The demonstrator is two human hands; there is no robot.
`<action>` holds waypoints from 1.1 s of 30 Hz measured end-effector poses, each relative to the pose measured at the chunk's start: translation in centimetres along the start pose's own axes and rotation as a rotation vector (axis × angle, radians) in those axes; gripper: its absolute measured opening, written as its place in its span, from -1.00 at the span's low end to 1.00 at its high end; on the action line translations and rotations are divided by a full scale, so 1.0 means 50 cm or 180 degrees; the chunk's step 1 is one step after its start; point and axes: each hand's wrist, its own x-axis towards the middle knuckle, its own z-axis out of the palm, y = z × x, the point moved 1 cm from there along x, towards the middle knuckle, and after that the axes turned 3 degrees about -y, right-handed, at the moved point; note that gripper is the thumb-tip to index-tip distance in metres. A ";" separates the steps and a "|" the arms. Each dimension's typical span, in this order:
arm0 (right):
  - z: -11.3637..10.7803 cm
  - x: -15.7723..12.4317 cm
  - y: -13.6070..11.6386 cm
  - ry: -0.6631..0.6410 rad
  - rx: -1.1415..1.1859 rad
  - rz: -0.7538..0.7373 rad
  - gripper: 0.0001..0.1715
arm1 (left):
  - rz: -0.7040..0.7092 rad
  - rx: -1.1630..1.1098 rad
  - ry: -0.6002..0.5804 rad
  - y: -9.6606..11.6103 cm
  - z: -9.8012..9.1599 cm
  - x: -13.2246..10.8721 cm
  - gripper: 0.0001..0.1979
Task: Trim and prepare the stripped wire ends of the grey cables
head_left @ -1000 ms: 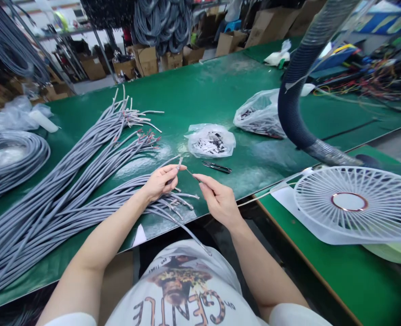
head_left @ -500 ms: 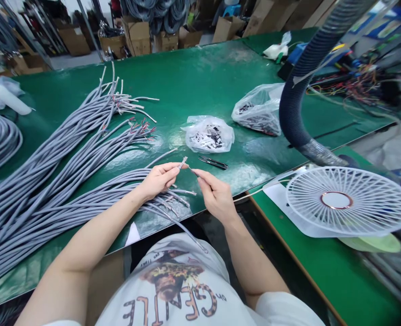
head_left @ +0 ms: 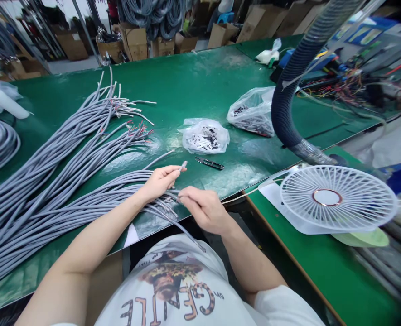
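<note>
My left hand (head_left: 161, 182) is closed in a pinch around a grey cable, whose pale, frayed-looking end (head_left: 184, 165) sticks up past the fingertips. Lower and to the right, my right hand (head_left: 205, 209) is closed too, thumb and fingers pressed together beside the loose cable ends. What it pinches, if anything, is too small to tell. Under and behind my left hand lies a bundle of grey cables (head_left: 94, 201) with stripped ends. A pair of dark thread snips (head_left: 210, 163) rests on the green table just beyond my hands.
An open plastic bag of small black and white parts (head_left: 205, 136) sits ahead, with a fuller bag (head_left: 251, 113) behind it. A ribbed hose (head_left: 283, 104) comes down at right, above a white fan (head_left: 339, 199). More grey cables (head_left: 60, 131) stretch across the left.
My right hand has moved down and toward me, away from the cable end in my left hand. The left hand keeps its pinch. The view has shifted slightly.
</note>
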 end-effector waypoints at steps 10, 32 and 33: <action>-0.004 -0.005 0.076 0.0726 -0.0480 0.0688 -0.70 | -0.0263 -0.0603 -0.0031 -0.004 -0.014 0.002 -0.60; 0.005 0.012 0.067 0.0608 -0.0124 0.0663 -0.71 | -0.0043 0.0443 -0.0160 -0.002 0.004 -0.004 -0.58; 0.006 0.010 0.056 0.0574 -0.0122 0.0614 -0.72 | -0.0022 0.0476 -0.0132 -0.002 0.005 -0.003 -0.59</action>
